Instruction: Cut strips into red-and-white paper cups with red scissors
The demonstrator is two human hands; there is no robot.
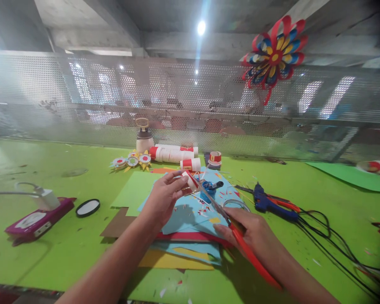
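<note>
My left hand (167, 193) pinches a cut piece of paper cup (190, 181), white with red, above the stacked coloured paper. Red-handled scissors (245, 247) are gripped in my right hand (248, 228), their blades pointing up and left with the tips at the cup piece. Below and just behind the blades stands a small blue container (207, 193) with a black marker-like stick (218, 184) lying across it. Small red, white and yellow scraps are scattered over the light blue sheet (183, 219) under my hands.
A blue hot glue gun (272, 204) with black cords lies at right. Several stacked paper cups (174, 155), paper flowers (132, 161) and a spray bottle (144, 139) stand at the back. At left are a purple power strip (39, 221) and a round black-rimmed disc (88, 207).
</note>
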